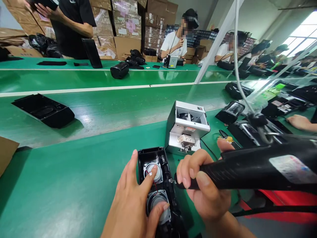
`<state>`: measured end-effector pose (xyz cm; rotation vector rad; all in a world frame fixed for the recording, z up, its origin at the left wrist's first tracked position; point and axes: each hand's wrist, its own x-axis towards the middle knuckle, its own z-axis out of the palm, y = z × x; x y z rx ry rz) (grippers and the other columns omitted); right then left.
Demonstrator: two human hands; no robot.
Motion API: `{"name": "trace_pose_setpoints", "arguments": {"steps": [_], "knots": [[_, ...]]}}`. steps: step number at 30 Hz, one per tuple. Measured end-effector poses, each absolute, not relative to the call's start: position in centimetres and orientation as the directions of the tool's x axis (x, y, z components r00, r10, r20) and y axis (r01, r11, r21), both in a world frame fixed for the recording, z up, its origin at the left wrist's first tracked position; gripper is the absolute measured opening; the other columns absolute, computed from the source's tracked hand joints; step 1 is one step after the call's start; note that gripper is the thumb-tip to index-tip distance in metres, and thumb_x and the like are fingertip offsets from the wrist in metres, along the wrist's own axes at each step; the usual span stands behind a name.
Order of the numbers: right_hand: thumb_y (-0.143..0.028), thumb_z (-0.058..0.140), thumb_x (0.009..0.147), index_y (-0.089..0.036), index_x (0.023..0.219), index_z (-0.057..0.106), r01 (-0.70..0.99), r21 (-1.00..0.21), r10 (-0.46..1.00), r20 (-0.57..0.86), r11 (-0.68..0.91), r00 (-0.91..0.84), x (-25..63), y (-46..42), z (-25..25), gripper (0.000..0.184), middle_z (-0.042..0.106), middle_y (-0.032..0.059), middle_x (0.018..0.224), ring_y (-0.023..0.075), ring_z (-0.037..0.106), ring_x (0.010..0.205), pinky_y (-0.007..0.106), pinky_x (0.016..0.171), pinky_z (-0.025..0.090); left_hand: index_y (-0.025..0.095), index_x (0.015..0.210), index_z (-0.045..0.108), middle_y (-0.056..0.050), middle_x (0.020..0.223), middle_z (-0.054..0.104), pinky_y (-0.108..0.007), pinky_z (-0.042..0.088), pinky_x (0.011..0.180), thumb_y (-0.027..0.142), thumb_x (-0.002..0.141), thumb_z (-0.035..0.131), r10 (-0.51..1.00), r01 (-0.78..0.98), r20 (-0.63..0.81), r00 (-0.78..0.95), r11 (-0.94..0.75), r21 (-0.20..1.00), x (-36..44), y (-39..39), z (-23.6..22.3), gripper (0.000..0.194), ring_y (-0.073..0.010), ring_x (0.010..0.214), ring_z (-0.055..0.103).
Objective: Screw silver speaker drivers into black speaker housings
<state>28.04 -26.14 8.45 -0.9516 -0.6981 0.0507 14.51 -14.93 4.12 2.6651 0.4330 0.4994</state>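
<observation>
An open black speaker housing lies on the green belt, with two round speaker drivers seated inside. My left hand holds it down, fingertips pressing on both drivers. My right hand grips a black electric screwdriver, which hangs from a cable. Its metal bit points at the housing's right edge, just beside it. Behind the housing stands a white-and-silver screw feeder, close to my right hand. The lower end of the housing is partly hidden by my left hand and the frame's edge.
The green conveyor belt runs beneath my hands, with further black housings on belts around it. Co-workers sit or stand along the far side, before stacked cardboard boxes. Another person's hand rests at right.
</observation>
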Motion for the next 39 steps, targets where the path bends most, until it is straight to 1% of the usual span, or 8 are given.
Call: {"name": "trace_pose_setpoints", "arguments": {"steps": [3, 6, 9, 13, 21, 30, 34, 39], "knots": [[-0.031, 0.070, 0.101, -0.044, 0.144, 0.047, 0.230, -0.743, 0.326, 0.520, 0.629, 0.790, 27.6, -26.6, 9.6, 0.050, 0.052, -0.0067, 0.075, 0.0121, 0.050, 0.049, 0.028, 0.047, 0.050, 0.032, 0.135, 0.070, -0.009, 0.180, 0.010, -0.069, 0.048, 0.114, 0.028, 0.092, 0.067, 0.337, 0.160, 0.348, 0.875, -0.879, 0.449, 15.1, -15.2, 4.8, 0.044, -0.0442, 0.158, 0.033], [-0.031, 0.071, 0.101, -0.042, 0.143, 0.047, 0.202, -0.716, 0.341, 0.536, 0.668, 0.773, 27.0, -27.0, 10.6, 0.050, 0.053, -0.0062, 0.075, 0.0115, 0.051, 0.049, 0.028, 0.046, 0.051, 0.036, 0.109, 0.081, -0.006, 0.173, 0.036, -0.071, 0.043, 0.117, 0.026, 0.097, 0.062, 0.325, 0.101, 0.352, 0.878, -0.843, 0.529, 15.7, -15.4, 5.1, 0.024, -0.0398, 0.157, 0.036], [-0.031, 0.069, 0.103, -0.042, 0.144, 0.047, 0.207, -0.702, 0.350, 0.561, 0.682, 0.750, 26.5, -27.4, 11.2, 0.048, 0.053, -0.0057, 0.076, 0.0114, 0.051, 0.049, 0.029, 0.047, 0.050, 0.034, 0.095, 0.083, -0.005, 0.161, 0.054, -0.071, 0.044, 0.116, 0.018, 0.098, 0.058, 0.344, 0.105, 0.304, 0.888, -0.797, 0.595, 15.9, -15.3, 4.7, 0.029, -0.0353, 0.152, 0.044], [-0.032, 0.068, 0.104, -0.042, 0.143, 0.047, 0.210, -0.695, 0.341, 0.565, 0.687, 0.752, 26.5, -27.6, 11.5, 0.046, 0.051, -0.0063, 0.074, 0.0113, 0.048, 0.047, 0.029, 0.044, 0.047, 0.031, 0.083, 0.080, -0.003, 0.151, 0.064, -0.072, 0.045, 0.116, 0.014, 0.086, 0.076, 0.431, 0.172, 0.216, 0.876, -0.697, 0.696, 15.9, -15.1, 3.8, 0.017, -0.0356, 0.145, 0.052], [-0.032, 0.069, 0.103, -0.042, 0.143, 0.046, 0.191, -0.696, 0.347, 0.552, 0.692, 0.758, 26.5, -28.0, 11.3, 0.047, 0.052, -0.0060, 0.075, 0.0112, 0.050, 0.048, 0.029, 0.045, 0.049, 0.029, 0.082, 0.076, -0.001, 0.149, 0.067, -0.073, 0.041, 0.118, 0.015, 0.088, 0.073, 0.460, 0.151, 0.185, 0.868, -0.600, 0.785, 16.0, -15.1, 3.7, 0.016, -0.0326, 0.146, 0.052], [-0.031, 0.067, 0.102, -0.043, 0.143, 0.047, 0.152, -0.696, 0.373, 0.541, 0.702, 0.754, 26.6, -27.7, 11.0, 0.047, 0.054, -0.0065, 0.077, 0.0107, 0.052, 0.051, 0.026, 0.049, 0.051, 0.030, 0.080, 0.078, -0.006, 0.140, 0.073, -0.083, 0.051, 0.100, 0.014, 0.081, 0.082, 0.380, 0.039, 0.296, 0.876, -0.669, 0.742, 16.4, -14.5, 4.3, 0.017, -0.0422, 0.134, 0.064], [-0.031, 0.070, 0.101, -0.044, 0.143, 0.049, 0.125, -0.693, 0.367, 0.515, 0.710, 0.775, 26.5, -27.7, 10.7, 0.049, 0.058, -0.0065, 0.078, 0.0108, 0.054, 0.053, 0.026, 0.051, 0.053, 0.028, 0.077, 0.077, -0.006, 0.142, 0.072, -0.085, 0.049, 0.101, 0.011, 0.079, 0.083, 0.374, 0.060, 0.302, 0.877, -0.707, 0.704, 16.6, -14.8, 3.9, 0.019, -0.0428, 0.134, 0.063], [-0.031, 0.070, 0.101, -0.043, 0.141, 0.050, 0.137, -0.707, 0.381, 0.522, 0.694, 0.763, 26.7, -27.7, 10.4, 0.047, 0.057, -0.0064, 0.077, 0.0104, 0.054, 0.052, 0.026, 0.051, 0.053, 0.031, 0.085, 0.077, -0.003, 0.150, 0.066, -0.084, 0.044, 0.110, 0.020, 0.087, 0.080, 0.320, 0.075, 0.256, 0.912, -0.744, 0.664, 16.3, -14.7, 2.9, 0.012, -0.0395, 0.142, 0.057]]}}
